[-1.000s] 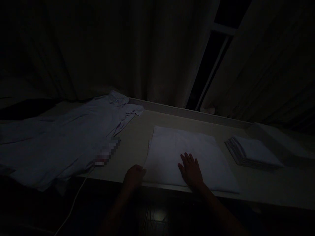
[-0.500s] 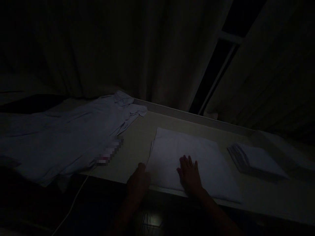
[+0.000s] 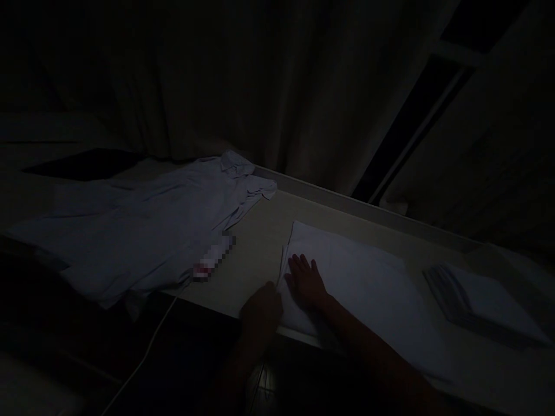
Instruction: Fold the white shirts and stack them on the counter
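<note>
A folded white cloth [image 3: 359, 277] lies flat on the pale table, its left edge showing more than one layer. At that edge, near the front of the table, my left hand [image 3: 262, 306] is closed with the cloth's edge at its fingertips. My right hand [image 3: 307, 282] rests palm down on top of the cloth near the same edge, fingers stretched out. The scene is very dark, so finer detail of the fingers is hard to see.
A pale shirt [image 3: 160, 219] is spread at the left, hanging over the front edge. Beside it lies a blurred-out item [image 3: 212, 260] with a white cord [image 3: 147, 349] running down. Folded cloths [image 3: 481, 300] are stacked at right. Curtains [image 3: 260, 86] hang behind.
My right hand has slid left across the cloth towards its left edge. My left hand stays at that edge. The whole view has shifted slightly, moving things rightwards in the picture.
</note>
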### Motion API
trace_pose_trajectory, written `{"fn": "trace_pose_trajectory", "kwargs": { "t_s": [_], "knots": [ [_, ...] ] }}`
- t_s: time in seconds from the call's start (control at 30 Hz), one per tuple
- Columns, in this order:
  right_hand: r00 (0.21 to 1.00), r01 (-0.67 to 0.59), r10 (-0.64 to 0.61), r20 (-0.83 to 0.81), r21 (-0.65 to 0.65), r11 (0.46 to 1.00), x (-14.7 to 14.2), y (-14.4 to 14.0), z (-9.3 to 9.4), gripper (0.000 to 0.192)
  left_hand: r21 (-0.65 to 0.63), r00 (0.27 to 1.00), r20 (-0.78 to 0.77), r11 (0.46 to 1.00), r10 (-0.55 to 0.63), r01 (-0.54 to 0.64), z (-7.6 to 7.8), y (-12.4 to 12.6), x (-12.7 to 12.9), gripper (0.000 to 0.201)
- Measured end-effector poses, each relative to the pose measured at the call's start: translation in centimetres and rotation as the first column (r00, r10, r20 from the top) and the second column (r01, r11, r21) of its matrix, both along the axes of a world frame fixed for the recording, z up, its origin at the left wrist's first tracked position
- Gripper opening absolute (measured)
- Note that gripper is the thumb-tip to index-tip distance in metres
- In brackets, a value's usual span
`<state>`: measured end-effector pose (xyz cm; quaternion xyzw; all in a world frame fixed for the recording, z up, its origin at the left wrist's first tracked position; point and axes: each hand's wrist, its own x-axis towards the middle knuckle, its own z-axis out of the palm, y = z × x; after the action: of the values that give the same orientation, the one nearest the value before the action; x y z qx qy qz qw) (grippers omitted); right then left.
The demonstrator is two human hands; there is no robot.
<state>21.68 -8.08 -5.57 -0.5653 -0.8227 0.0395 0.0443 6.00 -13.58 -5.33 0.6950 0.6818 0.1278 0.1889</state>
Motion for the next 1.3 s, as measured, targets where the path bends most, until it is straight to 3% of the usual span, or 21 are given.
{"fn": "trace_pose_trajectory", "kwargs": {
  "t_s": [0.3, 0.53, 0.7, 0.83, 0.9, 0.97, 1.13, 1.2, 1.3],
  "knots": [
    [0.998, -0.034, 0.034, 0.045, -0.014, 0.999, 0.0, 7.8, -0.6, 0.064, -0.028, 0.998, 0.054, 0.999, 0.035, -0.033, -0.8, 0.4, -0.2, 0.024],
    [0.998, 0.055, -0.053, 0.035, -0.063, 0.996, 0.5, 14.3, -1.3, 0.067, -0.070, 0.999, 0.032, 0.997, 0.033, -0.030, -0.9, 0.5, 0.0, 0.024],
    [0.994, 0.112, -0.112, 0.010, -0.057, 0.992, 0.5, 17.5, -1.6, 0.070, -0.104, 0.998, 0.044, 0.994, 0.051, -0.046, -0.5, 0.8, -0.1, 0.024],
    [0.994, 0.108, -0.109, -0.012, -0.080, 0.991, 0.2, 18.5, -0.7, 0.069, -0.113, 0.997, 0.048, 0.992, 0.053, -0.048, -0.7, 1.3, -0.3, 0.021],
    [0.993, 0.108, -0.109, -0.035, -0.043, 0.993, 0.1, 17.4, 0.1, 0.068, -0.120, 0.997, 0.057, 0.992, 0.053, -0.046, -0.7, 1.5, -0.4, 0.020],
    [0.992, 0.104, -0.104, -0.067, 0.007, 0.995, 0.1, 14.5, 0.6, 0.066, -0.124, 0.996, 0.064, 0.991, 0.055, -0.046, -0.5, 1.7, -0.5, 0.020],
    [0.998, -0.022, 0.024, -0.057, 0.035, 0.999, 1.2, 2.6, -0.1, 0.065, -0.155, 0.998, 0.047, 0.987, 0.037, -0.029, 0.1, 2.0, -0.9, 0.023],
    [0.999, -0.011, 0.011, -0.036, 0.006, 1.000, 3.0, -0.8, -0.6, 0.066, -0.181, 0.999, 0.018, 0.983, 0.039, -0.035, 0.2, 2.1, -0.9, 0.025],
    [0.990, 0.143, -0.143, -0.005, -0.026, 0.989, 8.2, -2.4, -0.7, 0.066, -0.186, 0.999, -0.031, 0.982, 0.036, -0.041, -0.1, 2.1, -0.9, 0.028]
  ]
}}
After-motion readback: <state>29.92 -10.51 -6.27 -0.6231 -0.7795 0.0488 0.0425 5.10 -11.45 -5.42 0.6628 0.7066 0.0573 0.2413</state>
